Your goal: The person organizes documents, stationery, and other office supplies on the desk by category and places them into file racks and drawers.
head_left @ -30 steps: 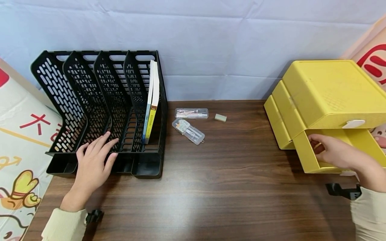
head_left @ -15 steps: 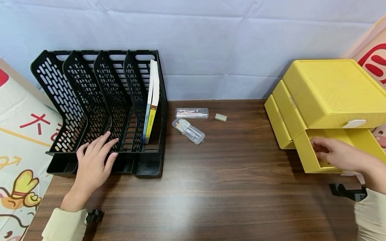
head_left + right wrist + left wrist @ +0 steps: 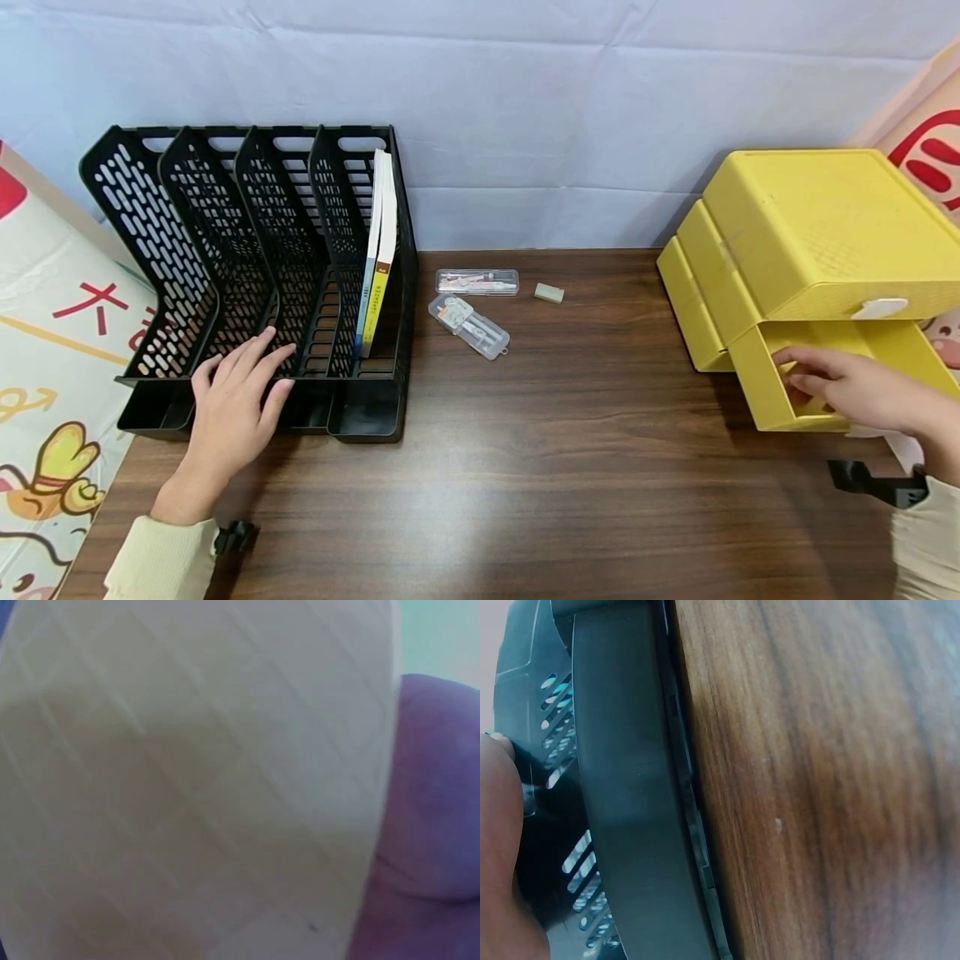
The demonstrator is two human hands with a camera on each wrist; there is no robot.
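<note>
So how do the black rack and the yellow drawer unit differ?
The black rack has perforated dividers and holds books; the yellow drawer unit has a solid top and an open drawer. The left hand rests on the rack; the right hand reaches into the unit's drawer. Both stand on the table.

Pale cream left sleeve (image 3: 161, 560) here, finely ribbed, matching right sleeve (image 3: 928, 537), creased into folds, and, in black, a stubby left wrist bracket (image 3: 236, 538), a longer right wrist bracket (image 3: 885, 489)

Books (image 3: 378, 258) and a file rack (image 3: 363, 430) suggest a study desk (image 3: 600, 458).
</note>
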